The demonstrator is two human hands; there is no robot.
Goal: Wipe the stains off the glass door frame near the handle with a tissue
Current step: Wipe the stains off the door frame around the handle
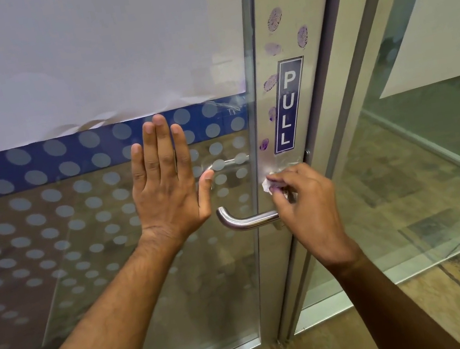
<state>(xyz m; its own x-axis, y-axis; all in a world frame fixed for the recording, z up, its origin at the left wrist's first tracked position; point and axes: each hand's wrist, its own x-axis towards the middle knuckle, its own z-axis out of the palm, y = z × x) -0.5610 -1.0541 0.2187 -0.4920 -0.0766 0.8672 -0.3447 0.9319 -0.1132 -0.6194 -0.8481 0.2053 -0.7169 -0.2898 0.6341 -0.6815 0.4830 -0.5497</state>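
The left hand (166,182) lay flat against the glass door (103,227), fingers straight and together, thumb spread toward the frame. The right hand (304,201), fingers curled, pinched a crumpled white tissue (270,186) and pressed it to the metal door frame (285,26) just below the blue PULL sticker (287,105), directly above the steel handle (246,219). Six purple fingerprint stains (274,19) marked the frame above that hand, beside and over the sticker. The glass behind the left hand carried frosted dots, one blue band (21,168) and white film above. Right of the hands stood a second glass panel (419,141) over a mottled tan floor (430,308).
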